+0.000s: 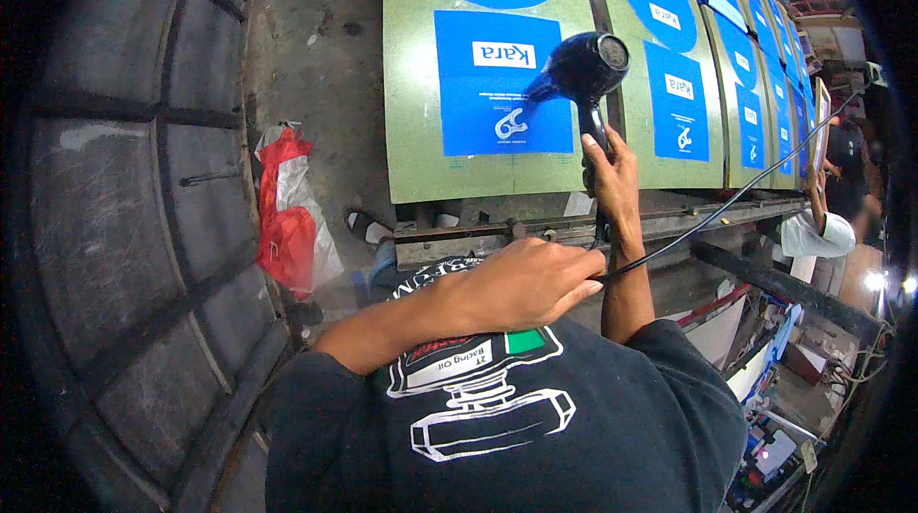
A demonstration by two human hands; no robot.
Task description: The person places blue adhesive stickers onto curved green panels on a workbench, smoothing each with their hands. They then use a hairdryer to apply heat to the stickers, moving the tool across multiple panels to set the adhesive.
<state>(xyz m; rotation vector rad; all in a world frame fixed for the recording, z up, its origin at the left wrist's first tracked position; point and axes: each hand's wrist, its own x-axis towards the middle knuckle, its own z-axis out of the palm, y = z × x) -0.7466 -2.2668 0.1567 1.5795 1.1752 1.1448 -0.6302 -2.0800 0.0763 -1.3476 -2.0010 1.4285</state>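
A black hair dryer [580,68] is raised over the green boards with blue printed panels, its nozzle pointing down-left toward the nearest board [413,111]. My right hand [612,169] grips its upright handle. Lower down, my left hand [540,279] has its fingers closed at the black cord [688,234] just below the handle; their exact grip is partly hidden. The cord runs off to the upper right. Further boards [708,130] lie in a row to the right, with white labels and symbols on the blue.
A metal-framed dark panel [115,188] stands at left, beside a red and white bag [285,231]. A rail [669,209] runs below the boards. Other people [841,154], one in a white sleeve [818,236], are at far right. Tools and clutter [784,389] fill the lower right.
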